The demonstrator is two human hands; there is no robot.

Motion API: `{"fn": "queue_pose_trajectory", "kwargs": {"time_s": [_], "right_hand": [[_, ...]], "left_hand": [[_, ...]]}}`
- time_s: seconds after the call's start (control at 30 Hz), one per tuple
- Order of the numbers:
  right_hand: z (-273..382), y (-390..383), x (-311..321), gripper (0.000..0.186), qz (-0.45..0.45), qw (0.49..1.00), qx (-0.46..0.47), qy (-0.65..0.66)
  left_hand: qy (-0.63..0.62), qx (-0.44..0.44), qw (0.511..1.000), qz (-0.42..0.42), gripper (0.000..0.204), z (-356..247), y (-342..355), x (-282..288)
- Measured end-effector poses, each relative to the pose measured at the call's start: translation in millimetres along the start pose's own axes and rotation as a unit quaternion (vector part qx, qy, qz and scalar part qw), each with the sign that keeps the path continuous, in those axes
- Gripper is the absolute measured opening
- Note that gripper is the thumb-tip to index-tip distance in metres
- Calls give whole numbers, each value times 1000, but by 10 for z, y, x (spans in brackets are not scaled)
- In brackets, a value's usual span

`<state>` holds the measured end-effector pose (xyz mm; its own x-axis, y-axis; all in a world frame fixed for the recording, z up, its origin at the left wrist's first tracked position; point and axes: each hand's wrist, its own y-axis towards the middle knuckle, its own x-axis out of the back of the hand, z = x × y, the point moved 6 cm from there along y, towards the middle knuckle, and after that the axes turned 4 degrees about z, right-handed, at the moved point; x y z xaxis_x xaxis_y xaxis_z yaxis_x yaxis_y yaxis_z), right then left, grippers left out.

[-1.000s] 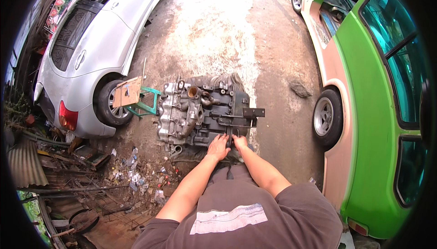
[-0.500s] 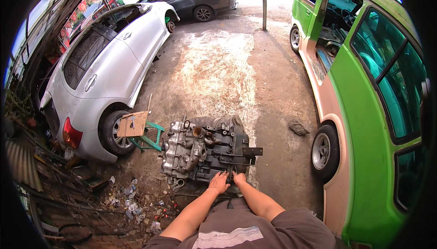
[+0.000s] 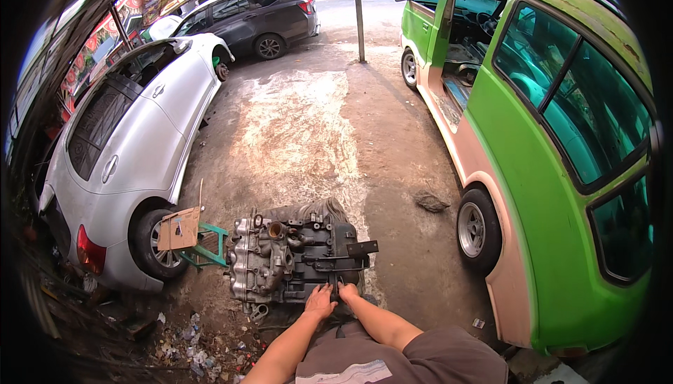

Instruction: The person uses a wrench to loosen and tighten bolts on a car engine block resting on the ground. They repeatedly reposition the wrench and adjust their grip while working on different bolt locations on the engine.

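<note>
An engine block (image 3: 277,258) with a metal manifold and a dark bracket lies low at the bottom middle. My left hand (image 3: 320,302) rests on its near dark edge, fingers stretched forward and slightly apart. Just right of it, my right hand (image 3: 348,293) is closed at the same edge below the bracket (image 3: 362,246); what its fingers hold is too small and hidden to make out.
A green stool (image 3: 214,244) with cardboard (image 3: 179,228) stands left of the engine, by a silver car (image 3: 147,124). A green van (image 3: 561,230) stands right, a dark car (image 3: 245,19) and pole (image 3: 360,12) beyond. Scattered rubbish (image 3: 193,342) lies at lower left.
The view has tilted up, so the engine and hands sit lower in the picture and the street appears at the top. Both hands remain at the engine's near edge.
</note>
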<state>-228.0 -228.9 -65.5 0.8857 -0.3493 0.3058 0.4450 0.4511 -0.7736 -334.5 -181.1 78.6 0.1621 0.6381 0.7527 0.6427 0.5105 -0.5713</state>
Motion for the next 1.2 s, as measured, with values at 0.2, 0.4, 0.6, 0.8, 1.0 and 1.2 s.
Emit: {"fn": "queue_pose_trajectory", "kwargs": {"time_s": [0.2, 0.4, 0.6, 0.8, 1.0, 1.2], "right_hand": [[-69, -14, -42, 23, 103, 973, -32, 205], [31, -16, 53, 49, 37, 998, -53, 27], [-71, 176, 40, 47, 14, 1000, -5, 8], [-201, 309, -84, 46, 113, 992, -13, 63], [35, 223, 18, 33, 0, 997, 38, -74], [-104, 165, -85, 37, 132, 976, -42, 170]], "left_hand": [[9, -6, 1000, 3, 73, 41, 21, -47], [16, -2, 1000, 18, 73, 66, 41, -70], [15, -2, 1000, 12, 74, 99, 64, -120], [24, -6, 999, 21, 75, 66, 66, -75], [23, 0, 999, 29, 74, 18, 29, -22], [37, 2, 999, 35, 73, 4, 26, -7]]}}
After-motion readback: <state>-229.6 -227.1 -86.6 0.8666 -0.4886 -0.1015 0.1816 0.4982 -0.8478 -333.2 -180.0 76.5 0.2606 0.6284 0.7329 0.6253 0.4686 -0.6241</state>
